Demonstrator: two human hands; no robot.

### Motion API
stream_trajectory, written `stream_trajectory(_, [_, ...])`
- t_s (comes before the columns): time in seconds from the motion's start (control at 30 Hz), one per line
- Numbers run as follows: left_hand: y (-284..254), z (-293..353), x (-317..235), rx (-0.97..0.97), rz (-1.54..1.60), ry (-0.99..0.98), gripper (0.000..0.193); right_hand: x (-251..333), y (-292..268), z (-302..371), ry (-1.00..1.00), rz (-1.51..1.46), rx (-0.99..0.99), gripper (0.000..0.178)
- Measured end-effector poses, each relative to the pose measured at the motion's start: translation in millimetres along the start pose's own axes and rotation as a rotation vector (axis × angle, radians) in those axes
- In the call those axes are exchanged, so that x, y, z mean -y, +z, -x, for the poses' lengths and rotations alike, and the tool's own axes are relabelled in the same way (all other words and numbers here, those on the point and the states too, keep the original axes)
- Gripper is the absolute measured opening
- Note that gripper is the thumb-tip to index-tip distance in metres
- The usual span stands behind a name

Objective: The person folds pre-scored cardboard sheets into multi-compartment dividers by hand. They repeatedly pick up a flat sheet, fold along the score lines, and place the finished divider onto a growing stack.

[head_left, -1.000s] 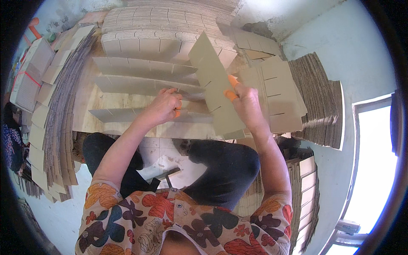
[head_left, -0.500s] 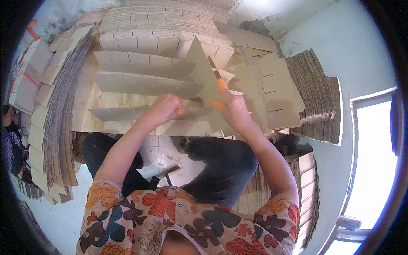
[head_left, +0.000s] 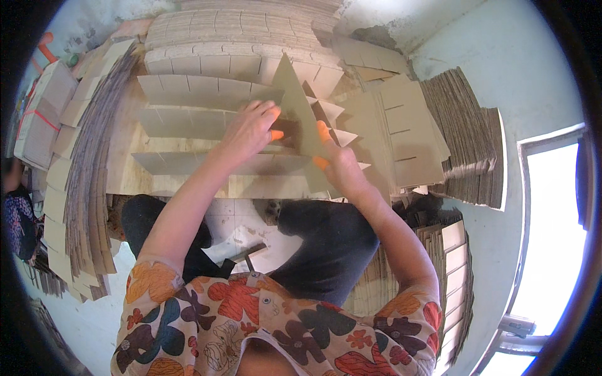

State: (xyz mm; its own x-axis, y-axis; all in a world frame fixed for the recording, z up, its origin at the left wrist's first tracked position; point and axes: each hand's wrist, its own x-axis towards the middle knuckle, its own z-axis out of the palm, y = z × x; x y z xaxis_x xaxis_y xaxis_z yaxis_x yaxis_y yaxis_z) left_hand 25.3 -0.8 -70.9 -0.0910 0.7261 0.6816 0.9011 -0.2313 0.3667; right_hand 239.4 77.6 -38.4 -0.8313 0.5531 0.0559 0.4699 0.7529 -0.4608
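Three slotted cardboard strips stand on edge, roughly parallel: a far strip (head_left: 200,91), a middle strip (head_left: 182,122) and a near strip (head_left: 188,164). A cardboard crosspiece (head_left: 295,106) stands across their right ends, and pointed ends of the strips poke out beyond it. My left hand (head_left: 251,128), with orange covers on thumb and finger, closes over the middle strip just left of the crosspiece. My right hand (head_left: 342,168), also with orange fingertip covers, grips the crosspiece from its right side. The slots where the pieces meet are partly hidden.
Beneath the strips lies a pale wooden board (head_left: 125,169). Stacked slotted cardboard (head_left: 232,31) fills the back. More stacks stand at the left (head_left: 94,144) and right (head_left: 461,138). A flat slotted sheet (head_left: 407,135) lies beside my right hand.
My left hand has moved away from me, from the near strip to the middle strip, its fingers reaching over it. My right hand has shifted slightly and stays on the crosspiece.
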Motion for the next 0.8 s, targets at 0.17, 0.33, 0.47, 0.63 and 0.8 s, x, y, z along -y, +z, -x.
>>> stream_trajectory(0.17, [26.1, -9.3, 33.8, 0.51, -0.208, -0.138, 0.006, 0.3, -3.8, 3.9, -0.085, 0.014, -0.045, 0.076])
stream_trajectory(0.33, [29.7, -5.0, 31.9, 0.415, -0.153, -0.128, 0.004, -1.5, 0.0, 2.1, -0.085, -0.043, 0.049, 0.076])
stream_trajectory(0.47, [33.1, -4.0, 38.5, 0.472, -0.105, -0.137, 0.002, 1.1, -3.5, -17.2, -0.028, 0.016, 0.194, 0.072])
stream_trajectory(0.63, [14.1, -15.0, 19.0, 0.451, -0.062, -0.339, 0.011, 1.3, -24.0, -51.0, -0.045, 0.078, 0.374, 0.07])
stream_trajectory(0.8, [-1.8, 14.8, -26.1, 0.5, 0.03, 0.025, 0.016, 6.3, -24.4, -49.6, -0.001, 0.103, 0.374, 0.07])
